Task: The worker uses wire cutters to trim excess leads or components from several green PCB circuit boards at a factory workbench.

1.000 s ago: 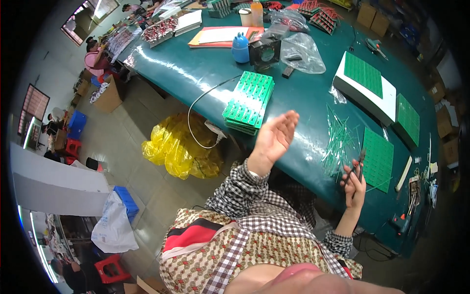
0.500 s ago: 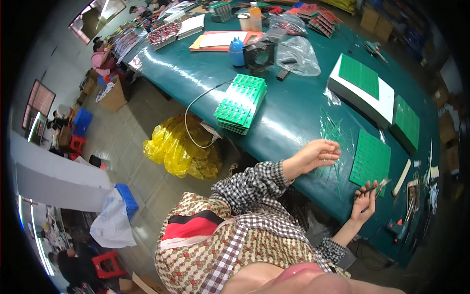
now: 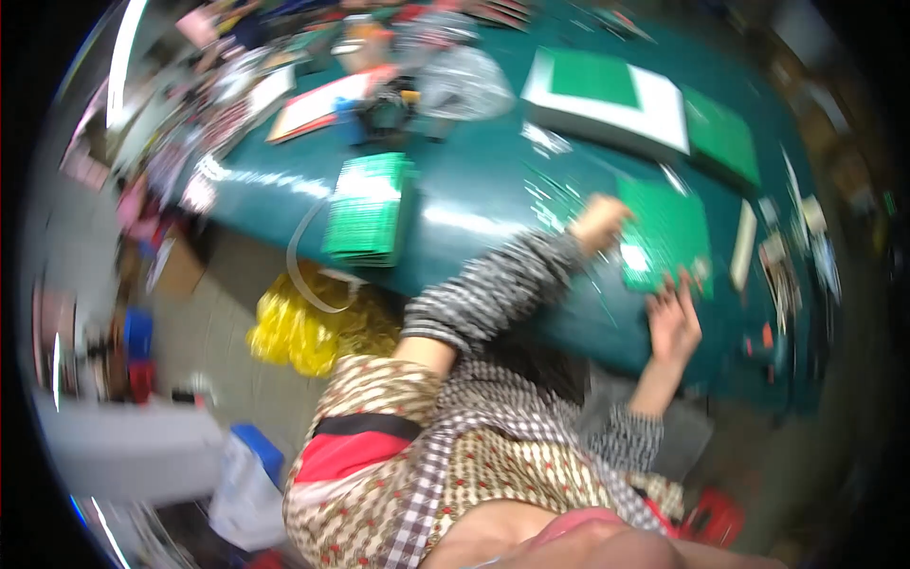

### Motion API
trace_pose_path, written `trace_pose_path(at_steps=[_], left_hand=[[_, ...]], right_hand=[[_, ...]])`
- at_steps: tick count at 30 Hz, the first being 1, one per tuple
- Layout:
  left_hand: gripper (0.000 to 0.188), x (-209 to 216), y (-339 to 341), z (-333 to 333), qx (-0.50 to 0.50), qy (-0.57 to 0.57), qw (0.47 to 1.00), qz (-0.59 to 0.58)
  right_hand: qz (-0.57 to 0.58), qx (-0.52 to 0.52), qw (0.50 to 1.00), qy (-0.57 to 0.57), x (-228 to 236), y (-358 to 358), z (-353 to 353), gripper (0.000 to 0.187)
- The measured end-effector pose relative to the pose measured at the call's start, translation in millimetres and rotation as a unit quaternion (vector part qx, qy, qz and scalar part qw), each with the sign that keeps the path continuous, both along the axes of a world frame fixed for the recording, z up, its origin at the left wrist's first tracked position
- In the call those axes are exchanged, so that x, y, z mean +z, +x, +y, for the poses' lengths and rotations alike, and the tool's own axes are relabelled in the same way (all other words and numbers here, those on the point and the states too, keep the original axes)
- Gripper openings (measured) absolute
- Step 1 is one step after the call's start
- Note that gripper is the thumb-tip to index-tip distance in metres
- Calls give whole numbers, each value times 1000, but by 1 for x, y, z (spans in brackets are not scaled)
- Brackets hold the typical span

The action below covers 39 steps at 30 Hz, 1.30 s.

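Smeared by motion, my left hand [image 3: 599, 224] is at the left edge of a flat green circuit board panel [image 3: 664, 228]. Its fingers look bent, and whether they touch or grip the panel is unclear. At the panel's near edge is my right hand [image 3: 672, 321], fingers pointing up toward it. A blurred pale tip [image 3: 701, 273] beside these fingers looks like the end of the small pliers-like tool seen in that hand earlier; its handles are hidden now. Thin green strips [image 3: 555, 194] lie scattered left of the panel.
A stack of green boards [image 3: 365, 211] stands left on the green table [image 3: 464, 175]. Behind the panel are a white block [image 3: 654, 119] with a green sheet on top and a green stack [image 3: 720, 137]. Right lie a pale bar [image 3: 743, 245] and tools. A yellow bag [image 3: 308, 327] is on the floor.
The view has swung and blurred. My left hand has moved from above the strips to the panel's left edge. My right hand has come up to the panel's near edge.
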<state>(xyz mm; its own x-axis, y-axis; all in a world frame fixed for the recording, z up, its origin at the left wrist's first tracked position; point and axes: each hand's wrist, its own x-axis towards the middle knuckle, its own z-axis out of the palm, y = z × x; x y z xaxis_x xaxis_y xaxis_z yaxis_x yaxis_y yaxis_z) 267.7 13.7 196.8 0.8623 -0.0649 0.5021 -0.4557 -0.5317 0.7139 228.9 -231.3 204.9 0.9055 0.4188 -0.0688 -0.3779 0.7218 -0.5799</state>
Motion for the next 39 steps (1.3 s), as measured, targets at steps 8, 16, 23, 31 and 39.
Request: trace_pose_path(at_steps=[8,16,23,31,39], left_hand=[[21,35,-1,-40,42,-530,770,354],[24,30,-1,-51,79,-502,815,278],[35,55,-71,-17,-19,-612,774,165],[56,33,-181,42,-86,-677,717,141],[59,3,-217,49,-85,-736,661,115]], right_hand=[[-41,12,999,-7,16,-19,-4,42],[-101,20,994,-23,24,-17,2,44],[-164,26,986,23,20,-13,-7,47],[-162,54,985,-9,15,-1,-12,44],[-140,41,989,-36,19,-3,-11,41]])
